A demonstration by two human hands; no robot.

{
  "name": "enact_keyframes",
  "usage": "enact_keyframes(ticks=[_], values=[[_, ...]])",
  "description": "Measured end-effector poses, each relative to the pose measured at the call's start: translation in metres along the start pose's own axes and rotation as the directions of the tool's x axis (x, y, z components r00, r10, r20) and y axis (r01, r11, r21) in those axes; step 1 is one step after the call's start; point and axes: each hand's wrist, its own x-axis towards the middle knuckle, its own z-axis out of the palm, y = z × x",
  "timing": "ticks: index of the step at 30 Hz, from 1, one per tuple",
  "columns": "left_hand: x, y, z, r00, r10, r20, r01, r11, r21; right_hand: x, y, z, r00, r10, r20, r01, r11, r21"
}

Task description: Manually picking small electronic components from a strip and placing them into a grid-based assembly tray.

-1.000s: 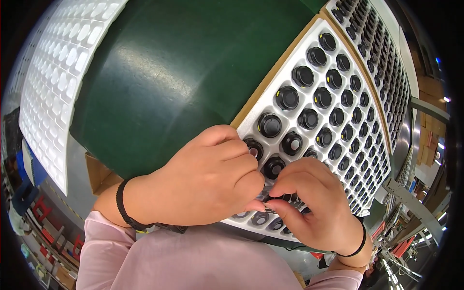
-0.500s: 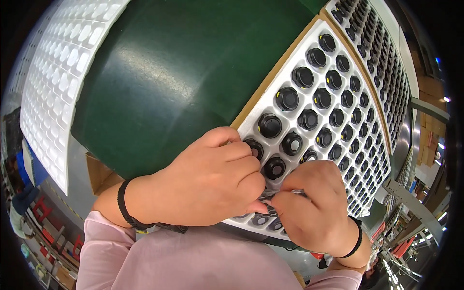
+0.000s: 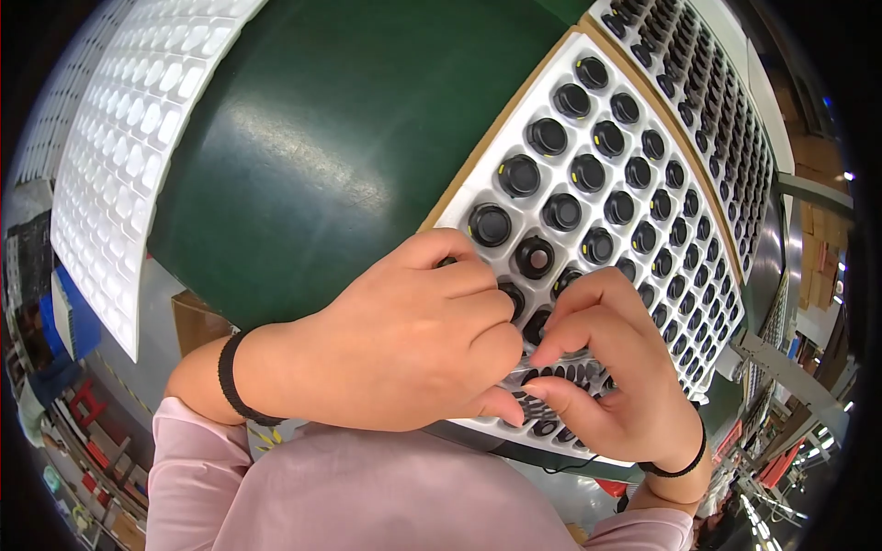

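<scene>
My left hand [image 3: 413, 340] is closed, fingers curled and thumb tucked below, at the near left part of a white moulded tray [image 3: 450, 217]. It grips a clear sheet with rows of dark round dots [image 3: 574, 375], whose held edge is hidden. Over that sheet my right hand [image 3: 606, 376] stands open, thumb and forefinger apart. A small dark speck shows at the right thumb tip; I cannot tell what it is. Round black parts, several with a yellow mark, sit in the tray's pockets. One black part [image 3: 536, 258] near my left knuckles has a paler centre.
The tray lies in a brown cardboard edging [image 3: 501, 124] on a green work surface [image 3: 322, 174]. Another tray of black parts [image 3: 680, 55] stands beyond it. White moulded trays [image 3: 138, 138] rise at the left. A metal frame [image 3: 781, 363] is at the right.
The right thumb and forefinger were pinched together by the left hand; now they are spread, and the dotted sheet shows more. The tray appears shifted slightly left and up in view.
</scene>
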Motion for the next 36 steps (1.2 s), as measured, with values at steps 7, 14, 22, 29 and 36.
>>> enact_keyframes(ticks=[7,14,22,29,36], values=[[0.020,0.004,-0.006,0.987,0.073,0.145,-0.080,0.996,0.044,-0.015,0.002,-0.009,1.000,-0.028,-0.007,0.027,0.994,-0.102],[0.027,-0.011,-0.004,0.970,0.072,0.233,-0.056,0.996,-0.075,-0.017,0.018,-0.019,0.989,-0.149,-0.016,0.145,0.982,-0.123],[0.019,-0.018,-0.005,0.976,0.105,0.192,-0.099,0.994,-0.041,0.014,0.039,-0.015,0.991,0.079,-0.111,-0.082,0.996,-0.025],[0.016,-0.020,-0.003,0.976,0.075,0.204,-0.096,0.991,0.096,0.024,0.046,-0.005,0.977,0.192,-0.088,-0.203,0.968,-0.145],[0.015,-0.020,-0.002,0.974,0.067,0.216,-0.092,0.990,0.109,0.027,0.045,-0.004,0.986,0.144,-0.081,-0.159,0.957,-0.241]])
